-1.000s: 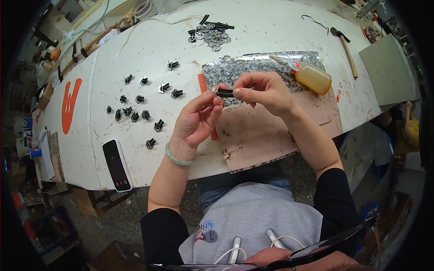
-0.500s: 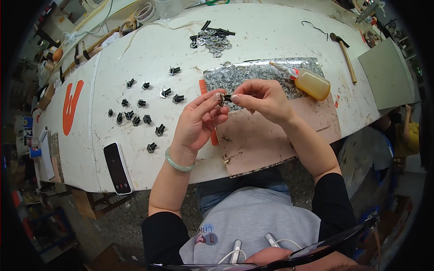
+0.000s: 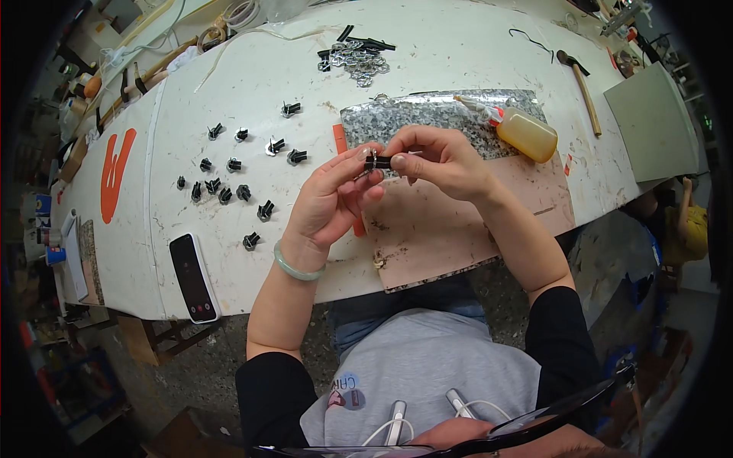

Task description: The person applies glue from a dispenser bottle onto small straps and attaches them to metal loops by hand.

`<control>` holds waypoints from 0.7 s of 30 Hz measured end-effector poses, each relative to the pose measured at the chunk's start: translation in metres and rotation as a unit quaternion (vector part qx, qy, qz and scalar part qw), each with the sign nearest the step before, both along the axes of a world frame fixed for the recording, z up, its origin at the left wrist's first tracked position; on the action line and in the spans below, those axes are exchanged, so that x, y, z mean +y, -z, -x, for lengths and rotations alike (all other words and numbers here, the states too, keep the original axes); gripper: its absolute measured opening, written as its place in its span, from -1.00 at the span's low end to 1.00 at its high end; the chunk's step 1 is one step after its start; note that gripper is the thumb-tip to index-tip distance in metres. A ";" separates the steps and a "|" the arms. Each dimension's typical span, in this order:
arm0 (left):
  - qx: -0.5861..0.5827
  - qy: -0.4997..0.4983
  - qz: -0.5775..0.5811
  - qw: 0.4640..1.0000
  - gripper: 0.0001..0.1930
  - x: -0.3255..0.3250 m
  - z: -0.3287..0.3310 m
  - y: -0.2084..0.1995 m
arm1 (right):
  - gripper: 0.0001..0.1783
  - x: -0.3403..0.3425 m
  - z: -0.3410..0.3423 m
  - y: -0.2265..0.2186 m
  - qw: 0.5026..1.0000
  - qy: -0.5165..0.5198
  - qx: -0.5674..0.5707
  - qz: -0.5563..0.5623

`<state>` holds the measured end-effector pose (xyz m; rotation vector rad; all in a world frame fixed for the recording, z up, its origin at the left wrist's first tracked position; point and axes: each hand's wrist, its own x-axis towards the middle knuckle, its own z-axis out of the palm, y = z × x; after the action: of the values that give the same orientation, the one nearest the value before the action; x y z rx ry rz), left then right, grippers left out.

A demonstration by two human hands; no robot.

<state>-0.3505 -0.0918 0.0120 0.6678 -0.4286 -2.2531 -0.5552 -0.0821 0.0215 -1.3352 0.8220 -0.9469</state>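
Over the work board, my left hand [image 3: 319, 200] pinches a silver metal ring [image 3: 374, 155] between thumb and fingertips. My right hand [image 3: 450, 164] grips the right end of a short black strip [image 3: 382, 162], which runs through the ring. The two hands nearly touch, and some fingertips are hidden behind the piece. Under them lie a speckled grey stone slab [image 3: 427, 114] and a pinkish-tan sheet [image 3: 466, 225]. To the left, several small black loops with metal rings [image 3: 234, 165] are spread over the white table.
A heap of metal rings [image 3: 359, 69] and black strips [image 3: 374, 44] lies at the far middle. An amber glue bottle [image 3: 528, 136] rests on the slab. Farther right are a hammer [image 3: 586, 99] and a grey-green box [image 3: 657, 122]. A phone [image 3: 194, 278] lies near the front left edge.
The black strip now reaches through the ring, showing on both sides of it and lying more level. My hands remain in nearly the same place; the whole view has shifted slightly.
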 end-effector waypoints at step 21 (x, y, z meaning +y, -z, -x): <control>-0.155 -0.049 0.179 0.970 -0.83 0.007 0.007 -0.009 | -0.78 0.001 -0.007 0.004 0.890 0.169 0.170 0.388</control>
<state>-0.3580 -0.0850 0.0208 0.8271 -0.9110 -1.9125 -0.5480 -0.0807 0.0176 -2.1401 1.0087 -1.4280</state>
